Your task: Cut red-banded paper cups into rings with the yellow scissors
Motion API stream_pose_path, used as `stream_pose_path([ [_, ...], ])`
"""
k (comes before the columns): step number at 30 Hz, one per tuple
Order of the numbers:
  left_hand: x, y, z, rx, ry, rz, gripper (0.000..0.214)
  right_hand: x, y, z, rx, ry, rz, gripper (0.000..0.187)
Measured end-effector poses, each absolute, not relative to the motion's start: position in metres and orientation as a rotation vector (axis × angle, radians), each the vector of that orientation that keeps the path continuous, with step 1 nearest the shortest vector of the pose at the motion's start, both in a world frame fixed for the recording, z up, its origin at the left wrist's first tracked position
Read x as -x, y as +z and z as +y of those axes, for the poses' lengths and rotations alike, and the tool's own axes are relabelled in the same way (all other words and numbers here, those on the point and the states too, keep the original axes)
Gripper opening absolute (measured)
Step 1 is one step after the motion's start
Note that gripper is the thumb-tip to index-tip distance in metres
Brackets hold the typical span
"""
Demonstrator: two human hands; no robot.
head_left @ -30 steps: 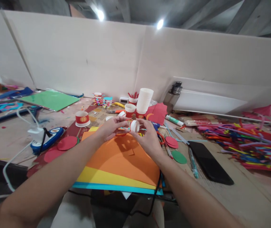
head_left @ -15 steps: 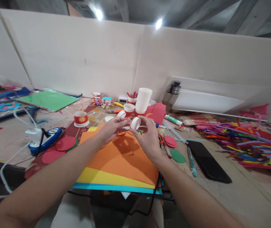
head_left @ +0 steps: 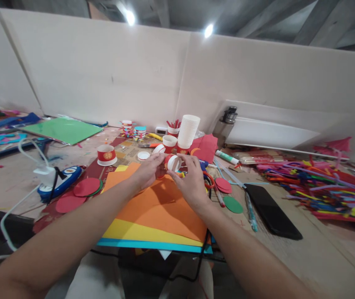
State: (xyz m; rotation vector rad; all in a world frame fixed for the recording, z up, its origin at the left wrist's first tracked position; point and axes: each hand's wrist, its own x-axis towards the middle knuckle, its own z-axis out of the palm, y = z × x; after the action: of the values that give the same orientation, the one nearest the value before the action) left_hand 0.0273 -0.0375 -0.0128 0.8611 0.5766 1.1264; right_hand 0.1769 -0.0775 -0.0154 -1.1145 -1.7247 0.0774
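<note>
Above a stack of coloured paper, a short red-and-white paper cup is held tilted on its side between my hands. My left hand closes its fingertips on the cup's left side. From the right, my right hand grips the rim with thumb and fingers. The top sheet under them is orange paper, with yellow and blue edges showing below. Just behind my left fingers is another small cup, partly hidden. A round white lid-like piece lies beside it.
A tall stack of white cups stands behind my hands. On the left are a red cup and a blue-white power strip. A black phone, a green paper circle and many pipe cleaners lie right.
The cup has turned in my hands and shifted slightly left, showing more of its red side. My left fingers have come up against it.
</note>
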Motion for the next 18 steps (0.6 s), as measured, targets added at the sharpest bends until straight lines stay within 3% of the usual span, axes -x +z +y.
stream_pose_path([
  [6,-0.0285,-0.0124,-0.0405,-0.899,1.063,0.501,0.029,-0.1752,-0.0181,-0.0757,1.092,-0.001,-1.769,0.053],
  [18,-0.0277,-0.0154,-0.04,-0.892,1.053,0.521,0.026,-0.1783,-0.0214,-0.0734,1.08,-0.091,-1.846,0.054],
])
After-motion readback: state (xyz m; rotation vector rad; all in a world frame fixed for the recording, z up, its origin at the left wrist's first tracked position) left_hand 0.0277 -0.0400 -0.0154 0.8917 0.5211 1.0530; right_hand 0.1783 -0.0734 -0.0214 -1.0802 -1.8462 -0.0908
